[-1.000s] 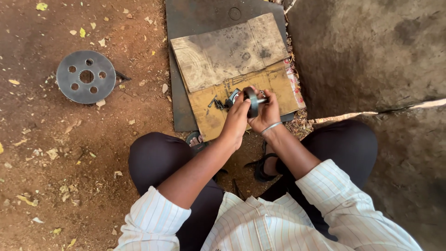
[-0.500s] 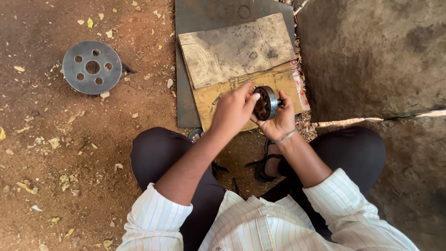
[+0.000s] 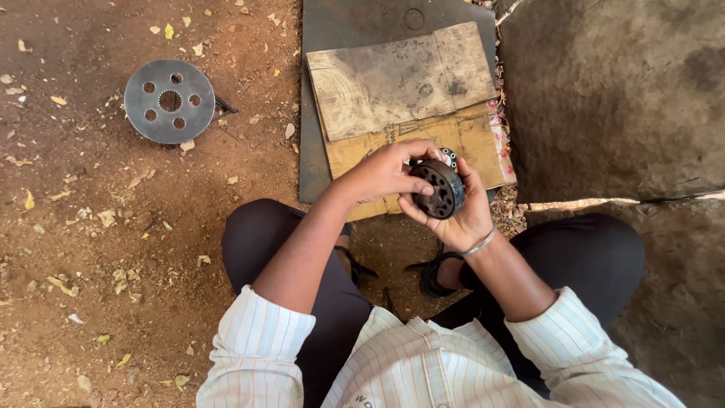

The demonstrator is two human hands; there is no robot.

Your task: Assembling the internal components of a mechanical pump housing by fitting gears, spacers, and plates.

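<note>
- A person squats on bare ground, seen from above: striped pale shirt sleeves at the bottom, dark trousers at the knees, black sandals on the feet between them.
- The right hand (image 3: 464,219), with a thin metal bangle at the wrist, cradles a dark round metal hub with a ring of small holes (image 3: 438,189). Its fingers curl shut around the rim, face tilted toward the left.
- The left hand (image 3: 385,172) reaches over and touches the top edge of the hub, fingers bent and close together; how firmly they pinch cannot be told.
- The hub is held in the air, just above the near edge of a yellowish cardboard sheet (image 3: 468,136). A small metal part peeks out behind the hub, too hidden to name.
- By my judgement, the hub is lifted and being turned or inspected; it is joined to nothing visible, and the other disc lies untouched.
- Beyond the cardboard lies a worn grey wooden board (image 3: 396,79), both resting on a dark flat metal plate (image 3: 355,19).
- To the right, a large rough grey stone slab (image 3: 619,91) crowds the plate's edge, leaving little room there.
- To the far left, well apart, a flat grey metal disc with round holes and a toothed centre (image 3: 169,101) lies on reddish dirt strewn with dry leaves; that side is open.
</note>
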